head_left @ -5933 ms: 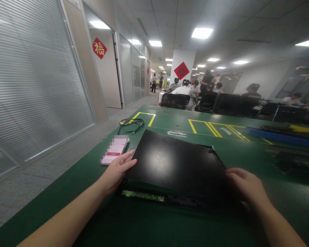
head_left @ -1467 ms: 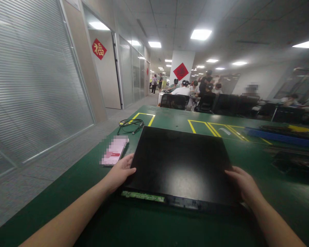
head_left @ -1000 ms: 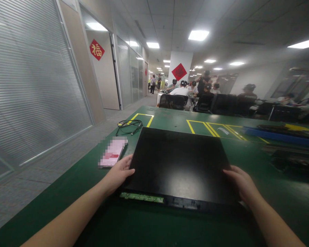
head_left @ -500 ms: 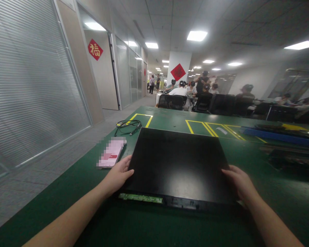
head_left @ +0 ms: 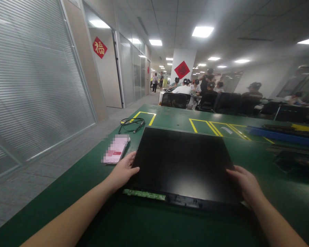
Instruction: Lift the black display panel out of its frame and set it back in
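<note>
Between my hands is a flat black LCD screen panel point(head_left: 182, 161), its dark face up, low over the green table. A narrow green circuit board point(head_left: 144, 195) shows along its near edge. My left hand point(head_left: 126, 171) grips the panel's left side, thumb on the face and fingers round the edge. On the opposite side my right hand point(head_left: 244, 181) holds the right edge, with some fingers hidden. Whether the panel touches the table cannot be made out. A phone point(head_left: 117, 151) with a pink, partly blurred screen lies just beyond my left hand.
A coiled black cable point(head_left: 132, 125) lies behind the phone on the green table point(head_left: 54, 212). Yellow tape point(head_left: 201, 120) marks the far side. At the right are a blue strip point(head_left: 283, 134) and dark flat parts point(head_left: 296, 157). Several people sit at tables beyond, near black chairs point(head_left: 179, 100).
The whole view has shifted slightly, so the table and room appear further right. Both hands keep their hold on the screen panel, which looks nearly unchanged in position on the table.
</note>
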`<state>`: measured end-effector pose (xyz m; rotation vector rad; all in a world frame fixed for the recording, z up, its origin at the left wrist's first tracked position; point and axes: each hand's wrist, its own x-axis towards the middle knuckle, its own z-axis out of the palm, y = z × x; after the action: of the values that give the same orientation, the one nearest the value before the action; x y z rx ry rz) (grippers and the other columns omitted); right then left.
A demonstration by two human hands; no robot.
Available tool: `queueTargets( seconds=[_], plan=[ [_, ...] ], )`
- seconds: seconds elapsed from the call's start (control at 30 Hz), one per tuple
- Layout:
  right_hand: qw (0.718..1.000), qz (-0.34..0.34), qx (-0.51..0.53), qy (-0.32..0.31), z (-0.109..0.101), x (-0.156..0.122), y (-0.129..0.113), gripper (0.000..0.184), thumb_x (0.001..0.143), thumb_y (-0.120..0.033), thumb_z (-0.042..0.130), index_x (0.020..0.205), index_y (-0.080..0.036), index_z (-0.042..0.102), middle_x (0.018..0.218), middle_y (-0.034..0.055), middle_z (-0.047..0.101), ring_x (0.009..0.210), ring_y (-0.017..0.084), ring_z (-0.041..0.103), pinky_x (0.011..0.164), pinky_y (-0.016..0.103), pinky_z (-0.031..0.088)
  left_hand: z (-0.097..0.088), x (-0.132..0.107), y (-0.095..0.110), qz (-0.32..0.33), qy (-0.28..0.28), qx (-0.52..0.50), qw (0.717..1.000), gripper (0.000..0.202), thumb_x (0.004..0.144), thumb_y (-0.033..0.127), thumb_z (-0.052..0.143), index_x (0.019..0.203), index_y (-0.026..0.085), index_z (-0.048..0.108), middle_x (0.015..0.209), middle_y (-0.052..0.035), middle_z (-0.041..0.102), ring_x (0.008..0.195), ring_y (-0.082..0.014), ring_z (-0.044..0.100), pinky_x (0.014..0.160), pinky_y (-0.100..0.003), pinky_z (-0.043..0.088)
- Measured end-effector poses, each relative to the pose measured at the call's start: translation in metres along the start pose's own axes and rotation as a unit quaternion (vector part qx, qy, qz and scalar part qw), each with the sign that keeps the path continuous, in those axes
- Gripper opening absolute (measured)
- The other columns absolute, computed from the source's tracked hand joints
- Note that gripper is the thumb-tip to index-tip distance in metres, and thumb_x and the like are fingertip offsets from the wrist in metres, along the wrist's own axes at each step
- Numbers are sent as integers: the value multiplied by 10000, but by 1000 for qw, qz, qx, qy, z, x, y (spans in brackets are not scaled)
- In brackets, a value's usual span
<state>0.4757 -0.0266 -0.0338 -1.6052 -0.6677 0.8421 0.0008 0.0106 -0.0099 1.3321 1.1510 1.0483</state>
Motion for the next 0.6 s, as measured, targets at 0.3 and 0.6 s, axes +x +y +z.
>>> queueTargets(
  seconds=[0.3,0.6],
  plan=[
    [999,-30,-28,11,-3,2,2,332,555,-366,852,860,-279,757,755,40,794,693,300,756,640,416,618,-2,-10,-5,146,11,235,961,717,829,254,722,1526,224,558,1720,-192,410,1627,-373,344,1318,-588,278],
    [998,-38,-40,29,-4,7,4,342,539,-392,841,856,-282,774,790,43,805,758,305,763,693,420,616,-7,-12,0,184,-12,389,902,563,871,268,706,1429,212,663,1690,-220,449,1567,-433,428,1263,-666,351]
  ],
)
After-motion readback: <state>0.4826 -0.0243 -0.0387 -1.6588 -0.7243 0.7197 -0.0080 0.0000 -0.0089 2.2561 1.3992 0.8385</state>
